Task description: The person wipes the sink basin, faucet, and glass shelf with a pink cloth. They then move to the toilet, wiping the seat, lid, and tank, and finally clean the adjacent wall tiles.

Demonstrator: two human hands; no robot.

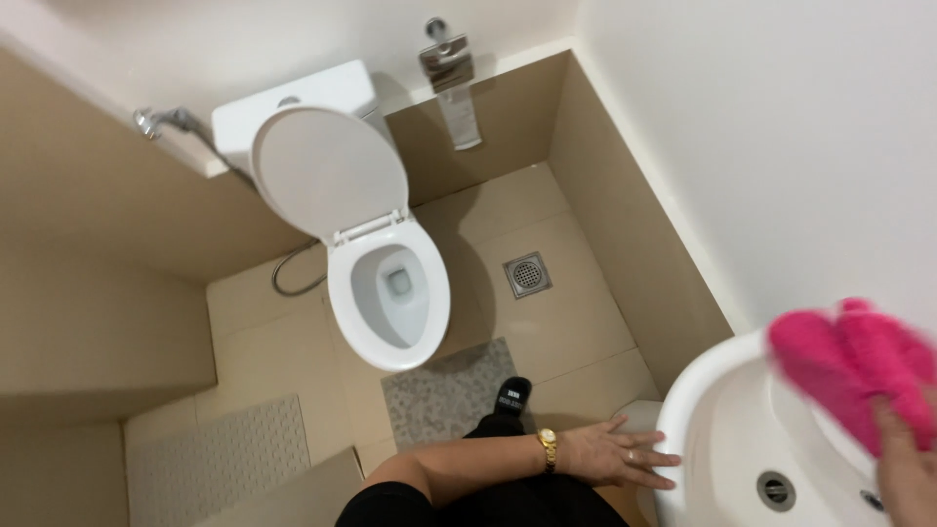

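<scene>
The left hand (pixel 610 456) lies flat, fingers spread, on the sink (pixel 703 390) rim, steadying the body. The right hand (pixel 903 459) presses a pink cloth (pixel 849 366) against the basin, fingers closed on it.

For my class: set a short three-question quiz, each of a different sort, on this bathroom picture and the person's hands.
1. True or false: the toilet lid is down.
2. What does the right hand hold? A) pink cloth B) brush C) bottle
3. Fill in: the left hand rests flat on the rim of the white ____.

Key
1. False; the lid stands open.
2. A
3. sink
</scene>
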